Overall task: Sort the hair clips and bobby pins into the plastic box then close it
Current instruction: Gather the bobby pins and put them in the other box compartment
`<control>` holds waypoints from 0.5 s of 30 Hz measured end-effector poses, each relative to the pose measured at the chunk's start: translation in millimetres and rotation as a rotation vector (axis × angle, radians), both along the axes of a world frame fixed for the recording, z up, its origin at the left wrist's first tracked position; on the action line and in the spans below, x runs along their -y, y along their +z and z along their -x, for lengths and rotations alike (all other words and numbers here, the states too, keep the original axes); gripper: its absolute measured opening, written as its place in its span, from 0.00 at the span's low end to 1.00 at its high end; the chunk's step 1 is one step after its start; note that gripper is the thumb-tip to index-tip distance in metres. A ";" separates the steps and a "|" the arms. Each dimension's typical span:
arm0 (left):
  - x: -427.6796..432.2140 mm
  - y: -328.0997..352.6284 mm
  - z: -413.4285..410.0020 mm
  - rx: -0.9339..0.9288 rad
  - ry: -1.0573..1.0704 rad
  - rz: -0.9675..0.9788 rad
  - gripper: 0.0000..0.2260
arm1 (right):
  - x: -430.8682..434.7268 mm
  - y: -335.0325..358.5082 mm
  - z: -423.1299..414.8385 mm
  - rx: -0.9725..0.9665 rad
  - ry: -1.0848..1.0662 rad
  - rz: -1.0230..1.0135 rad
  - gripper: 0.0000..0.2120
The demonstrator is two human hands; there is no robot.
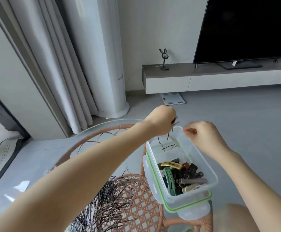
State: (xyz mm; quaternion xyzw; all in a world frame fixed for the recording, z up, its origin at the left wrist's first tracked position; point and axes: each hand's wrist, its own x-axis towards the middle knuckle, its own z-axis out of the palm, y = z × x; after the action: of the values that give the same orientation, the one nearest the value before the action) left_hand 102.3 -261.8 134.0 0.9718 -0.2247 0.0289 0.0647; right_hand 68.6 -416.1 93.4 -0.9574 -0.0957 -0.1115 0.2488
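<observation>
Obs., standing by the table.

- Round rattan table (93,136) with a glass top; all the work sits on its near-right part.
- Plastic box (192,192): clear, rigid and light, so it is likely to skid on glass if nudged. Best steadied at the rim or a side wall. Its long axis runs near to far, with the far end leaning slightly left. It is open at the top and split into two compartments.
- Lid (186,208), with a green seal, lies flat under the box along the same axis. It is not yet fitted.
- Loose pile of bobby pins (106,201) at near left on the table. They are thin, springy wire, slick and tangled, pointing every way. Judgement: easier pinched in small bunches than singly.
- Hair clips (178,173) fill the near compartment. They are stiff and flat, mostly lying across or diagonal to the box.
- Sorted pins (168,146): a few lie in the far compartment.
- Left hand (161,122) is over the far compartment, fingers curled round a small bunch of held pins (174,123) whose tips hang downward.
- Right hand (203,136) is at the far-right rim, thumb and forefinger pressed together. It probably pinches the rim, though it could be a single pin; the view is too fine to settle it.
</observation>
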 end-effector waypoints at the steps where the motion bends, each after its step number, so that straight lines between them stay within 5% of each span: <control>1: 4.8 -7.3 -0.7 -0.021 -0.032 -0.026 0.08 | 2.5 1.0 2.0 -0.005 -0.008 -0.020 0.06; 8: 7.5 -44.6 0.5 -0.325 -0.122 -0.241 0.18 | 7.5 -0.8 9.7 -0.029 0.017 -0.015 0.06; 11: -1.2 -35.8 0.3 -0.423 -0.092 -0.128 0.24 | 6.3 1.8 13.7 -0.026 0.014 -0.007 0.06; 15: -22.8 -13.5 6.9 -0.330 -0.021 0.079 0.15 | -6.8 18.9 30.7 0.074 0.050 -0.028 0.06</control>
State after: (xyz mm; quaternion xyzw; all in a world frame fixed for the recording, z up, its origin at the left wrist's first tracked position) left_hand 95.4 -238.9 120.5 0.9578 -0.2197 -0.1228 0.1390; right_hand 38.0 -409.3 112.3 -0.9463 -0.1273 -0.1419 0.2609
